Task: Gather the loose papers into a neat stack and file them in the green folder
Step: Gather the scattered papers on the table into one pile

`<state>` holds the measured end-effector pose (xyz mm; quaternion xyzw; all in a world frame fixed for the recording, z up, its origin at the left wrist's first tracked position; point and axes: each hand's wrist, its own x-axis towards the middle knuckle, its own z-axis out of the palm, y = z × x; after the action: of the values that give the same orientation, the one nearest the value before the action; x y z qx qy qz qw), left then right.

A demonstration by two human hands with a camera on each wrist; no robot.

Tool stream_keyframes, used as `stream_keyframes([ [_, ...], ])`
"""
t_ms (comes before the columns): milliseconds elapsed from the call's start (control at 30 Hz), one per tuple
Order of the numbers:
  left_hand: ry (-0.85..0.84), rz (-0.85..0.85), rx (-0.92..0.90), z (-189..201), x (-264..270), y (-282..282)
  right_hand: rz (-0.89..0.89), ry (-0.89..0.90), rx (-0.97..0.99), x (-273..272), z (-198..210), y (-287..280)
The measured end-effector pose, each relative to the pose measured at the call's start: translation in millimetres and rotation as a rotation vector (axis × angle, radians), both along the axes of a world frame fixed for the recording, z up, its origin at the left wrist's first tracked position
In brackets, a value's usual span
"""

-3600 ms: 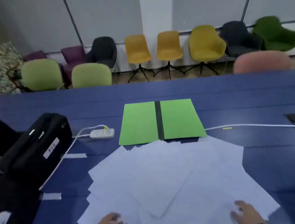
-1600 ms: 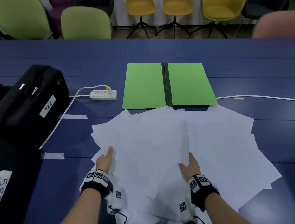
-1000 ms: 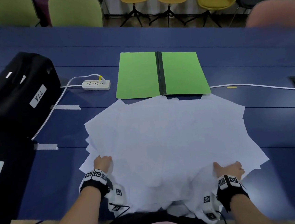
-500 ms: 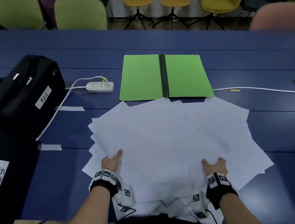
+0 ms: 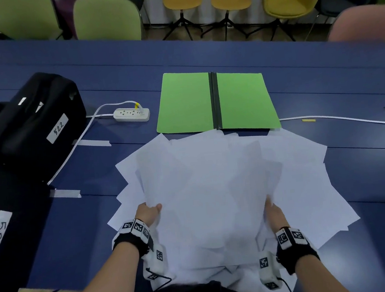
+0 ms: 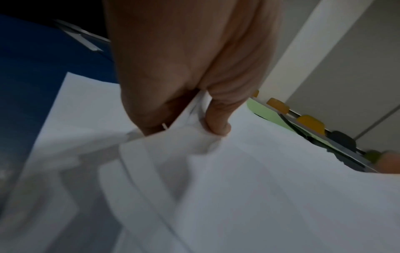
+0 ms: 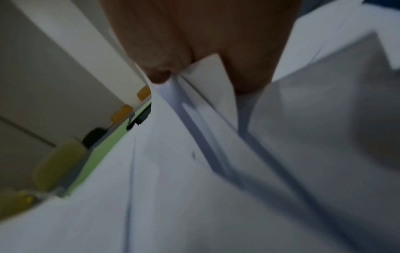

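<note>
While the papers [image 5: 216, 190] lie fanned in a loose overlapping heap on the near half of the blue table [image 5: 355, 80], I have both hands on a batch of them. My left hand [image 5: 147, 213] pinches the left edge of several sheets; in the left wrist view the thumb [image 6: 218, 118] presses on top with the fingers underneath. My right hand [image 5: 273, 211] grips the right edge of the same batch, and the right wrist view shows sheet edges caught between thumb and fingers. More sheets spread out past both hands, and some hang over the near table edge. Just beyond the heap the green folder [image 5: 185, 102] lies open and flat, its dark spine running away from me; the farthest sheets overlap its near edge. A white power strip [image 5: 131, 114] sits just left of the folder, with black cases [image 5: 33, 122] farther left. A white cable [image 5: 338, 119] runs off to the right.
</note>
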<state>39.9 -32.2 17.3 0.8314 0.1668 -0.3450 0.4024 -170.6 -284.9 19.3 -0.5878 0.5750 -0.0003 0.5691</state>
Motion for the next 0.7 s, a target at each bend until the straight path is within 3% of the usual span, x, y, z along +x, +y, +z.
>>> stream_keyframes([
  [133,-0.090,0.040,-0.036,-5,-4,5,-0.200,-0.188,0.234,8,-6,4],
  [200,-0.139,0.053,-0.025,-7,-7,9,-0.126,-0.198,0.168,4,-15,4],
  [367,-0.184,0.053,-0.068,-8,-16,7,0.124,0.016,-0.123,3,-14,8],
  [567,-0.138,-0.041,0.049,-4,13,22,0.061,0.033,-0.040,-5,-5,-28],
  [700,-0.047,-0.164,0.105,-3,9,10,0.199,0.082,0.002,10,-5,-13],
])
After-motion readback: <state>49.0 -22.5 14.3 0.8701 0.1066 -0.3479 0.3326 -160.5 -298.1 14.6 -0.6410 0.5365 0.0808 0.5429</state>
